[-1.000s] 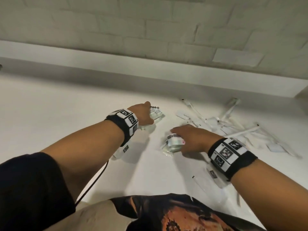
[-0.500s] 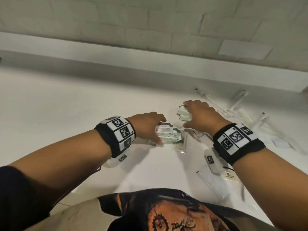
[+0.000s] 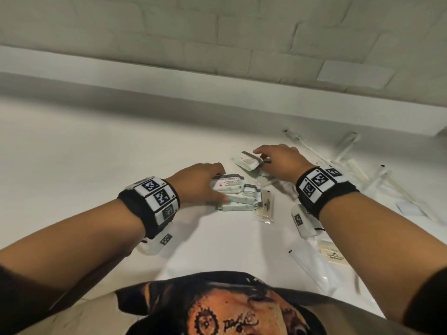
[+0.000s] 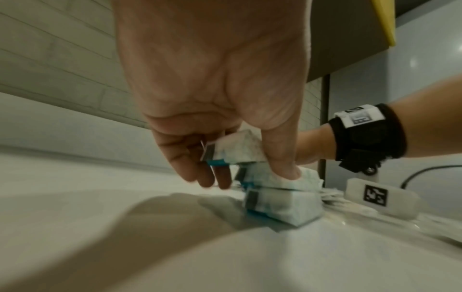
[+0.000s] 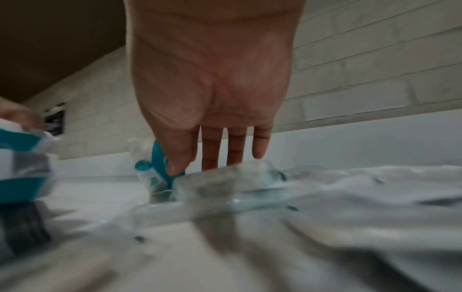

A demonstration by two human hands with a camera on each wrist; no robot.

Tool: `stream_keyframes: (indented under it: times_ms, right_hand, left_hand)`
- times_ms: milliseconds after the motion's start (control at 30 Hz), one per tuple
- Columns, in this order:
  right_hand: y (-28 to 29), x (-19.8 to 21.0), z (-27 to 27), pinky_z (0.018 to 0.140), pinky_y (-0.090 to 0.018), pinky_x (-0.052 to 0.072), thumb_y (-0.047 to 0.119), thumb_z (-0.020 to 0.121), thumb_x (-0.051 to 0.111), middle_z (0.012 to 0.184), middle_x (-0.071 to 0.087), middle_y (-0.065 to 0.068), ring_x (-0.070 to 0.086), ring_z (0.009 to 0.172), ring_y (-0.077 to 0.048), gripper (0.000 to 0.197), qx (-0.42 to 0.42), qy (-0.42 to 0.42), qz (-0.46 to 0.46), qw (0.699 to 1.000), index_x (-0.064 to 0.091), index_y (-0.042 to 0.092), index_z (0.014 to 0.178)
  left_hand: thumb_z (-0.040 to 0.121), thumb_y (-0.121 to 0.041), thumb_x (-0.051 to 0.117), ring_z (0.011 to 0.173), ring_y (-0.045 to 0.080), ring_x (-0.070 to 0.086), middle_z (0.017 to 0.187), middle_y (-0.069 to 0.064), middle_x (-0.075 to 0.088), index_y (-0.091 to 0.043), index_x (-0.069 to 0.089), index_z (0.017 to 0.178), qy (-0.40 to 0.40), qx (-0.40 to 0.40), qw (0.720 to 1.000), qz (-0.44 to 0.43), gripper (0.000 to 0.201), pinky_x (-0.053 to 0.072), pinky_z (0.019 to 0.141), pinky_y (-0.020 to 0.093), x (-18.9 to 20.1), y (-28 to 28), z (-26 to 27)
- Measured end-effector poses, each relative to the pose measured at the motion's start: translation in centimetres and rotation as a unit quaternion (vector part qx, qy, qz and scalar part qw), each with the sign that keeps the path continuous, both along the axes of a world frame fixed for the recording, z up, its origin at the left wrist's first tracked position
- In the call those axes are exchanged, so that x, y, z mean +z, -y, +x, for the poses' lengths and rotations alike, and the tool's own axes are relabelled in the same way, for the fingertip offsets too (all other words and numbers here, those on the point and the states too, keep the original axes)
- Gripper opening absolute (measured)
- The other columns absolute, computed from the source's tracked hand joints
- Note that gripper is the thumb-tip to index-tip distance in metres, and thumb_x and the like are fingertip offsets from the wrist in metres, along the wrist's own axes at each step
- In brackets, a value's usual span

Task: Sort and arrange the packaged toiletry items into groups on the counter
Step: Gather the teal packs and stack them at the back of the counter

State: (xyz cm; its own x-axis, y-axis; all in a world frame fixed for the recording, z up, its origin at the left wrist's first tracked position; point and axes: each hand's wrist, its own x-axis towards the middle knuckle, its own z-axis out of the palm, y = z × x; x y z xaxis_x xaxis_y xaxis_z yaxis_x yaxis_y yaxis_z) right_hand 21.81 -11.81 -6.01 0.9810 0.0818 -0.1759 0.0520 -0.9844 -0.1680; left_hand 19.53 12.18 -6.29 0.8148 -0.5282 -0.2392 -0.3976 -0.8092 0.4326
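Note:
Pale green-and-white wrapped packets lie stacked (image 3: 238, 199) on the white counter (image 3: 96, 165). My left hand (image 3: 217, 187) grips the top packet (image 4: 235, 150) between thumb and fingers, and the thumb also presses the packet below; the lowest packet (image 4: 280, 207) lies flat. Further back, my right hand (image 3: 262, 157) pinches a separate tilted packet (image 3: 246, 160). In the blurred right wrist view the thumb of the right hand (image 5: 212, 164) touches that packet's teal edge (image 5: 157, 158); the fingertips are hidden behind a clear wrapper (image 5: 225, 181).
A beige sachet (image 3: 264, 207) lies just right of the stack, another one (image 3: 332, 253) under my right forearm. Long clear-wrapped items (image 3: 350, 170) are scattered at the right, and a clear bag (image 3: 314, 269) lies near the front edge. A raised ledge (image 3: 217, 93) and brick wall bound the back.
My left hand came back towards me with its packet and set it on the near packets. My right hand left the near packet and reached further back to another one.

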Motion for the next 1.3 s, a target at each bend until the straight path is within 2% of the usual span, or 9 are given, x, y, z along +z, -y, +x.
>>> stream_keyframes:
  times_ms: [200, 300, 367, 533, 700, 967, 1100, 1200, 1300]
  right_hand:
    - [-3.6, 2.2, -2.5, 0.085, -0.034, 0.048, 0.044, 0.088, 0.061, 0.110, 0.058, 0.007, 0.057, 0.100, -0.014, 0.032, 0.044, 0.027, 0.110, 0.993, 0.058, 0.028, 0.116]
    - [-5.5, 1.3, -5.3, 0.082, -0.033, 0.048, 0.061, 0.072, 0.066, 0.115, 0.050, 0.011, 0.052, 0.100, -0.011, 0.057, 0.150, -0.050, 0.068, 0.985, 0.050, 0.034, 0.120]
    - [-5.9, 0.2, -5.7, 0.079, -0.034, 0.050, 0.056, 0.065, 0.068, 0.116, 0.046, 0.012, 0.052, 0.096, -0.012, 0.062, 0.159, -0.053, 0.038, 0.985, 0.044, 0.037, 0.119]
    - [-5.1, 0.3, -5.1, 0.059, -0.028, 0.046, 0.035, 0.063, 0.076, 0.100, 0.044, 0.012, 0.051, 0.071, -0.005, 0.051, 0.098, -0.091, 0.018, 0.991, 0.036, 0.037, 0.095]
    - [-4.7, 1.4, -4.5, 0.068, -0.033, 0.050, 0.029, 0.071, 0.080, 0.098, 0.059, 0.008, 0.058, 0.084, -0.015, 0.039, 0.066, -0.235, 0.060, 0.968, 0.050, 0.031, 0.095]
    - [-3.2, 1.8, -3.3, 0.082, -0.034, 0.057, 0.024, 0.089, 0.066, 0.099, 0.070, 0.007, 0.068, 0.086, -0.015, 0.016, -0.038, -0.160, 0.150, 0.975, 0.070, 0.025, 0.105]
    - [-3.2, 2.4, -4.2, 0.083, -0.034, 0.054, 0.034, 0.074, 0.079, 0.102, 0.062, 0.012, 0.062, 0.089, -0.012, 0.036, 0.008, -0.198, 0.063, 0.978, 0.063, 0.030, 0.107]
    - [-4.9, 1.4, -5.6, 0.075, -0.032, 0.053, 0.035, 0.065, 0.080, 0.097, 0.057, 0.012, 0.057, 0.082, -0.009, 0.047, 0.057, -0.189, -0.022, 0.980, 0.052, 0.033, 0.102]
    - [-6.2, 0.4, -5.9, 0.063, -0.028, 0.049, 0.036, 0.065, 0.075, 0.093, 0.054, 0.009, 0.054, 0.076, -0.009, 0.040, 0.059, -0.093, 0.035, 0.993, 0.047, 0.032, 0.093]
  left_hand:
    - [0.094, -0.049, 0.049, 0.086, 0.020, 0.059, 0.099, 0.003, 0.066, -0.019, 0.063, 0.109, -0.026, 0.052, 0.998, 0.015, 0.036, 0.042, 0.066, 0.028, 0.1, -1.6, 3.0]
    - [0.094, -0.036, 0.056, 0.100, 0.015, 0.059, 0.123, 0.001, 0.064, -0.024, 0.055, 0.126, -0.054, 0.101, 0.993, -0.023, 0.035, 0.046, 0.081, 0.027, -0.4, -2.2, 4.3]
    - [0.093, -0.030, 0.058, 0.109, 0.015, 0.058, 0.130, 0.001, 0.061, -0.025, 0.055, 0.129, -0.060, 0.100, 0.993, -0.020, 0.037, 0.047, 0.090, 0.028, -0.3, -2.1, 4.9]
    - [0.094, -0.018, 0.053, 0.107, 0.012, 0.058, 0.126, -0.004, 0.064, -0.023, 0.061, 0.125, -0.063, 0.064, 0.996, 0.000, 0.033, 0.045, 0.082, 0.023, 0.0, -1.4, 5.6]
    - [0.092, -0.013, 0.056, 0.098, 0.005, 0.054, 0.125, -0.007, 0.064, -0.025, 0.062, 0.124, -0.082, 0.033, 0.996, -0.003, 0.034, 0.040, 0.079, 0.018, -0.2, -0.9, 5.6]
    - [0.091, -0.015, 0.057, 0.095, 0.007, 0.055, 0.122, -0.009, 0.065, -0.028, 0.064, 0.119, -0.072, 0.035, 0.997, 0.001, 0.032, 0.039, 0.073, 0.019, -0.4, -1.0, 5.2]
    - [0.091, -0.015, 0.058, 0.095, 0.006, 0.053, 0.123, -0.008, 0.064, -0.028, 0.063, 0.122, -0.066, 0.034, 0.997, 0.004, 0.034, 0.036, 0.065, 0.012, -0.5, -1.2, 5.1]
    - [0.092, -0.015, 0.057, 0.095, 0.007, 0.055, 0.122, -0.007, 0.065, -0.026, 0.064, 0.120, -0.067, 0.034, 0.997, -0.009, 0.031, 0.040, 0.075, 0.019, -0.6, -0.8, 4.9]
    - [0.089, -0.018, 0.061, 0.100, 0.011, 0.063, 0.120, -0.006, 0.067, -0.023, 0.063, 0.120, -0.102, 0.047, 0.992, -0.055, 0.031, 0.051, 0.084, 0.025, -0.8, -0.3, 4.7]
